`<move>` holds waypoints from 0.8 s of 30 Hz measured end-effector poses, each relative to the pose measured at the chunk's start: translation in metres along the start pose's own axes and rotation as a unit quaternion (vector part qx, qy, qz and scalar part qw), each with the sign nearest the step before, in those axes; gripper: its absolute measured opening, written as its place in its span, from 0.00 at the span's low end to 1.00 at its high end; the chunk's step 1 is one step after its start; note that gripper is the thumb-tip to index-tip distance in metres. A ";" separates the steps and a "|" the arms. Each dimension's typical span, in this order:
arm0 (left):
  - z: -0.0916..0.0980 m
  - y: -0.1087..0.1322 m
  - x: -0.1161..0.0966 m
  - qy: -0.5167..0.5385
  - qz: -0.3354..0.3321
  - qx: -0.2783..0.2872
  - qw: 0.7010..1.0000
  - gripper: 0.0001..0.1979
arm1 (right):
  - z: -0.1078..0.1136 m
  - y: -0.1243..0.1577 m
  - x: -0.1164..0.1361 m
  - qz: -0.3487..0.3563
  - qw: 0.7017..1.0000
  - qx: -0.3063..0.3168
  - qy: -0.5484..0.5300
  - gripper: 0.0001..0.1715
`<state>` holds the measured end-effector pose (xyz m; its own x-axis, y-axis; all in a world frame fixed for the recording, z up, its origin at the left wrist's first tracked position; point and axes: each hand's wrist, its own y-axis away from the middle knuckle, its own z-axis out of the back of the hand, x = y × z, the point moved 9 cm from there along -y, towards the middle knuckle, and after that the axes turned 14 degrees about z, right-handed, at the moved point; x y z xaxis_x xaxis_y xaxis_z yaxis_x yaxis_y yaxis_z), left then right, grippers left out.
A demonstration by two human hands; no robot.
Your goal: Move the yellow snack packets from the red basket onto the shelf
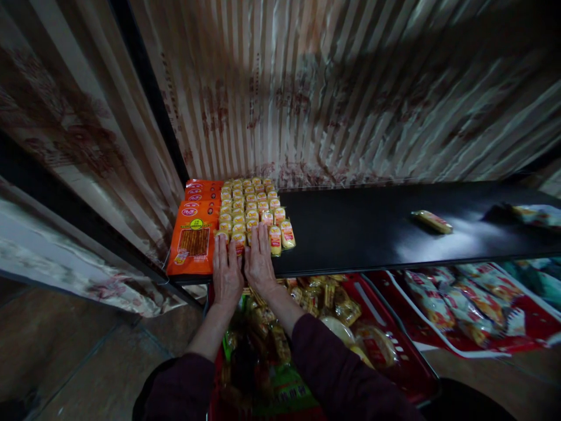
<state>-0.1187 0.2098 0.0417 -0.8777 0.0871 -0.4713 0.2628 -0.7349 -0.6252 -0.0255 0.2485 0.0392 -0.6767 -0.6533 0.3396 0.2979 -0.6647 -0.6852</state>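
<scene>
My left hand (227,273) and my right hand (259,263) lie flat, side by side, on the front edge of a black shelf (363,234). Their fingers are stretched out and rest against the near end of several rows of small yellow snack packets (252,210). Neither hand holds anything. Left of the packets lies a stack of orange flat snack packs (195,237), touching the rows. One loose yellow packet (432,221) lies alone further right on the shelf.
A striped curtain (328,88) hangs behind the shelf. Below the shelf a red basket (394,345) holds bagged snacks, and a red tray of packets (473,310) sits to the right. More packaging (532,215) lies at the shelf's far right.
</scene>
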 end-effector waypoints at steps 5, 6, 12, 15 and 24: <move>0.001 0.001 -0.002 0.013 -0.001 0.006 1.000 0.23 | 0.005 0.001 0.005 0.015 1.000 0.000 0.002 0.35; 0.001 0.001 -0.002 0.015 0.000 0.008 1.000 0.23 | 0.006 0.001 0.006 0.018 1.000 0.000 0.005 0.35; 0.003 0.003 -0.003 0.020 0.004 0.013 1.000 0.24 | 0.021 0.011 0.004 0.009 0.998 -0.015 0.053 0.34; 0.004 0.003 -0.004 0.021 0.005 0.014 1.000 0.25 | 0.036 0.022 -0.011 -0.043 0.994 -0.040 0.091 0.34; 0.007 0.006 -0.008 0.031 0.013 0.007 0.999 0.26 | 0.046 0.030 -0.026 -0.043 0.992 -0.033 0.117 0.33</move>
<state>-0.1129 0.2004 0.0462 -0.8440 0.1085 -0.5252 0.2793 -0.7470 -0.6033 0.0320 0.2294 0.0391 -0.8380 -0.4874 0.2453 0.1919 -0.6841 -0.7037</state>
